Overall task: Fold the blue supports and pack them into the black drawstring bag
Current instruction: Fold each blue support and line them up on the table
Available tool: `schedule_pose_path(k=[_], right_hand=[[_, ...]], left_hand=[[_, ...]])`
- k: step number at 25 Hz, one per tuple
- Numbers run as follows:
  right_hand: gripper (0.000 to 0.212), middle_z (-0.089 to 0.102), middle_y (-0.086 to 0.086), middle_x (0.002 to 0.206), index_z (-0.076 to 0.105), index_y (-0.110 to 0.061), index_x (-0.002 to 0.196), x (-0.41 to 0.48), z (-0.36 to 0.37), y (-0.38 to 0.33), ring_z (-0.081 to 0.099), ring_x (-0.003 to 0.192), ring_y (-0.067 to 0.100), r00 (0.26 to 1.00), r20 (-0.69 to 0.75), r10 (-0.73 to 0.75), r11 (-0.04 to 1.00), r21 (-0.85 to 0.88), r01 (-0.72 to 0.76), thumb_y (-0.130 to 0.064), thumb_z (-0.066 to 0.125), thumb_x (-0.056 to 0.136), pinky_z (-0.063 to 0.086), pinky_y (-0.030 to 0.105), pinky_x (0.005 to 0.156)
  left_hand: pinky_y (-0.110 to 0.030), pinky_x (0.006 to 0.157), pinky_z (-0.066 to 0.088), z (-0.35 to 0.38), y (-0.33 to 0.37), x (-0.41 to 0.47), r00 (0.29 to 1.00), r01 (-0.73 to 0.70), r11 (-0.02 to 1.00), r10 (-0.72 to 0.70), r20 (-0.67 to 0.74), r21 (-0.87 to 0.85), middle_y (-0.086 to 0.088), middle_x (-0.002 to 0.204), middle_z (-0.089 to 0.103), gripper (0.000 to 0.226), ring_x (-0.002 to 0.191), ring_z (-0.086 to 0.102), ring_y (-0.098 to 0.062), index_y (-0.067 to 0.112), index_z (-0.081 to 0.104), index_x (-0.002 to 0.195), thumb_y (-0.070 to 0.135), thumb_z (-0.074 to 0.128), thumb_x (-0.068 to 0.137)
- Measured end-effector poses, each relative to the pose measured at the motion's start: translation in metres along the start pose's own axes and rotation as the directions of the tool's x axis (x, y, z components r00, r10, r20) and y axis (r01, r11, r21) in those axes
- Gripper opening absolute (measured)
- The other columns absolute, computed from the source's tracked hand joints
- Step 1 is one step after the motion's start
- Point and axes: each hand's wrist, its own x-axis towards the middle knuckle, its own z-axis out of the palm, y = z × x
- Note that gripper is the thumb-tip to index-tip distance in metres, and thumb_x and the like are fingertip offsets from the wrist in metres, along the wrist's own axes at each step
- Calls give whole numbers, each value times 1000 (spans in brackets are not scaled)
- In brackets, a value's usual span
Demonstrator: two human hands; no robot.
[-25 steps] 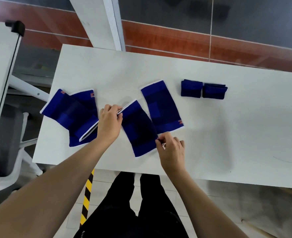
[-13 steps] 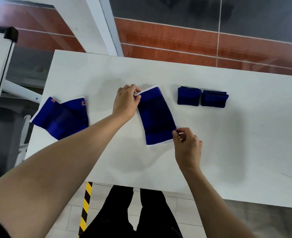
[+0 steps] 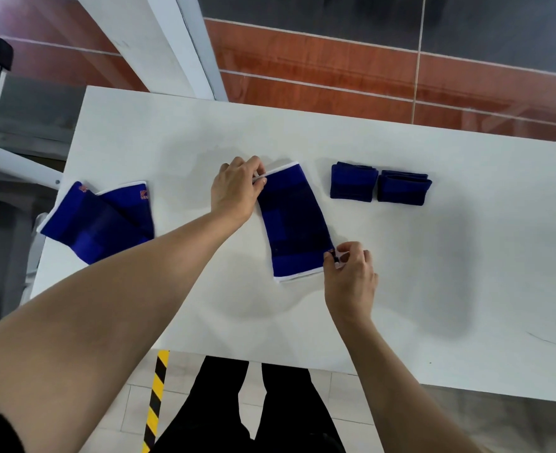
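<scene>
Here, two folded supports (image 3: 380, 182) at desk (image 3: 466, 256) rear; left hand (image 3: 236, 188) and right hand (image 3: 348, 273) pinch centre support (image 3: 294, 220) corners — unfolded pair (image 3: 102, 219) waits left (bag unseen).

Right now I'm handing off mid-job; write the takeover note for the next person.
Left hand pinches the far-left corner of the flat support; right hand pinches its near-right corner.
Done: two folded supports side by side, just right of it.
Left: fold this one, then the overlapping unfolded supports at the table's left edge.
No black drawstring bag in view; packing not started.
</scene>
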Motion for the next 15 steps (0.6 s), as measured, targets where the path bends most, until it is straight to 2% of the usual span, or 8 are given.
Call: schedule_pose_path(k=[3,5,7,8,10,12,15], right_hand=[[16,51,-3,101,57,-16,104,0,2,-1,53,87,22,1000,11,18,999,-46,-17,-32,57,99,37,34,88],[15,55,-1,101,57,-16,102,1,0,-4,53,92,21,999,40,10,998,-64,-7,-31,55,100,34,34,89],[13,60,-3,92,54,-17,99,-1,-6,-10,55,87,20,996,91,-18,1000,-18,19,-29,54,101,38,34,85],[12,63,-4,86,54,-17,98,-3,-10,-13,58,82,20,992,129,-14,998,58,7,-29,55,100,43,33,80],[10,66,-3,81,55,-18,99,-6,-21,-21,64,75,20,971,227,73,957,257,-132,-27,59,98,47,26,62],[10,69,0,81,57,-20,103,-13,-31,-27,67,66,15,926,346,151,886,368,-282,-23,63,96,45,19,51],[11,69,3,78,61,-17,103,-25,-35,-27,66,56,12,854,491,171,820,410,-400,-16,66,92,49,26,58]], left_hand=[[-41,85,49,-1,4,-14,999,4,999,-2,-50,38,-9,120,55,24,103,53,-31,18,55,118,23,62,96],[-41,87,47,3,4,-43,981,-146,981,161,-107,129,-9,122,54,34,100,53,-32,17,56,124,8,62,92],[-41,87,48,11,-5,-86,940,-317,932,333,-69,177,-8,126,56,56,101,54,-32,16,57,132,-11,58,83],[-41,90,49,15,-12,-107,928,-361,915,372,-27,180,-7,132,56,65,107,54,-31,16,55,137,-14,57,80],[-41,97,48,18,-28,-143,927,-374,914,371,51,158,-4,143,53,73,119,52,-29,19,47,146,-11,58,80],[-41,99,47,17,-39,-167,935,-351,925,340,98,142,-1,148,49,74,125,49,-26,22,42,150,0,62,82],[-41,99,48,11,-43,-181,932,-358,928,348,103,105,-5,150,47,67,122,50,-27,22,47,147,14,70,85]])
